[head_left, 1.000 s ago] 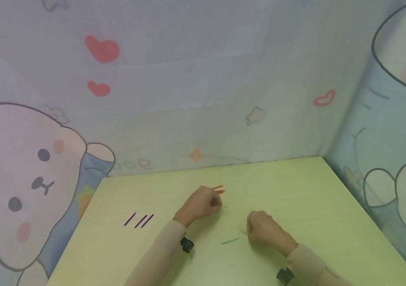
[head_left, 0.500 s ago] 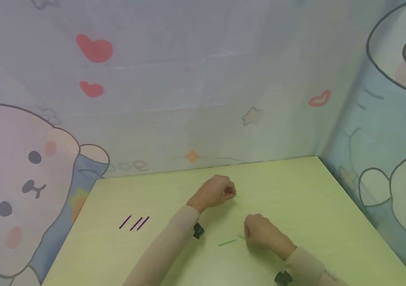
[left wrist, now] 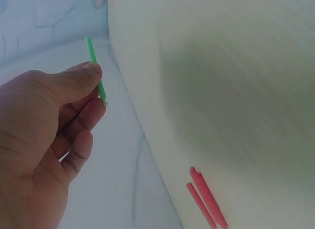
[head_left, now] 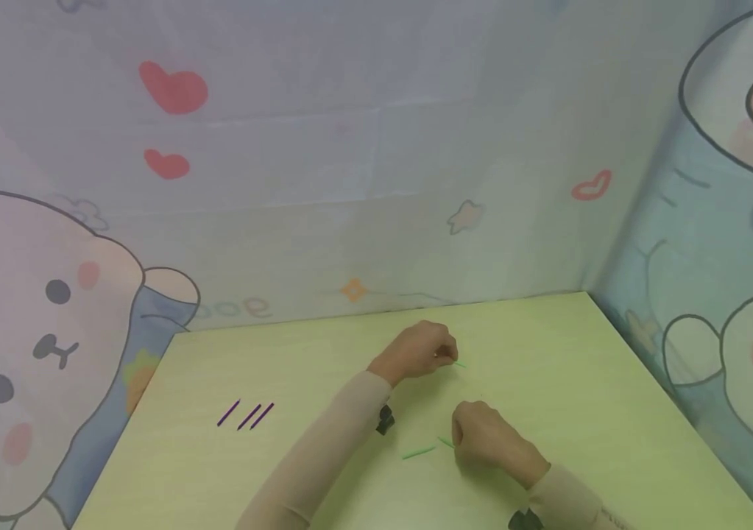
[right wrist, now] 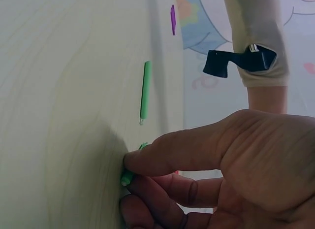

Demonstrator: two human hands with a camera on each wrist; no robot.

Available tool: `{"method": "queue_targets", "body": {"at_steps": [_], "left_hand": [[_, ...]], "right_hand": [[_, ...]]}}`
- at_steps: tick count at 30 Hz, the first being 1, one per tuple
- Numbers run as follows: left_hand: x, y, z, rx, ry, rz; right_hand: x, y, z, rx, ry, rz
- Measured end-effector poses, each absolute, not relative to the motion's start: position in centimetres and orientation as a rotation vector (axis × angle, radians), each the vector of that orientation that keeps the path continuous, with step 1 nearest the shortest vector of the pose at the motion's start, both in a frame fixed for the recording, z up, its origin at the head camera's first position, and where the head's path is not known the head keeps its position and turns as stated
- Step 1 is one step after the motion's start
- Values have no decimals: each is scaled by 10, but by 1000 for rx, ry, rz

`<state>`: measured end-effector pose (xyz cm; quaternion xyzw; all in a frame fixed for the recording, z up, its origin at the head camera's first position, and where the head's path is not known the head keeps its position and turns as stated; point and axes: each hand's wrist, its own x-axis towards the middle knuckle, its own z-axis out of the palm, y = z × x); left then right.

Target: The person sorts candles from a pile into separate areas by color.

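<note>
My left hand (head_left: pixel 414 350) pinches a thin green stick (left wrist: pixel 92 50) between thumb and fingertip, held up off the table towards the back. Below it in the left wrist view, red sticks (left wrist: pixel 209 199) lie side by side; the head view hides them behind that hand and arm. My right hand (head_left: pixel 492 439), low over the table, pinches a second green stick (right wrist: pixel 127 179), and the thumb covers its middle. Just left of that hand, another green stick (head_left: pixel 419 453) lies flat on the table.
Three purple sticks (head_left: pixel 255 417) lie slanted on the left part of the pale yellow-green table (head_left: pixel 171 456). A cartoon-printed cloth (head_left: pixel 316 147) hangs behind the table and along its sides. Each wrist carries a small black camera (head_left: pixel 385 420).
My left hand has moved right and slightly back, carrying its green stick; the red sticks are no longer visible in the head view. The right hand stays almost in place.
</note>
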<state>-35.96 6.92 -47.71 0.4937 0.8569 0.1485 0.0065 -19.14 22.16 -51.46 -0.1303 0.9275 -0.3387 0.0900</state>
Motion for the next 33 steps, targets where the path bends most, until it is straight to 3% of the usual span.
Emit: {"method": "queue_targets", "body": {"at_steps": [17, 26, 33], "left_hand": [[-356, 117, -467, 1664, 2620, 247], [-353, 146, -475, 1656, 2561, 221], [-348, 152, -475, 1607, 2559, 154]], "right_hand": [[-188, 222, -508, -447, 2741, -1039], [-218, 252, -579, -543, 2791, -1006], [-214, 249, -571, -547, 2779, -1038]]}}
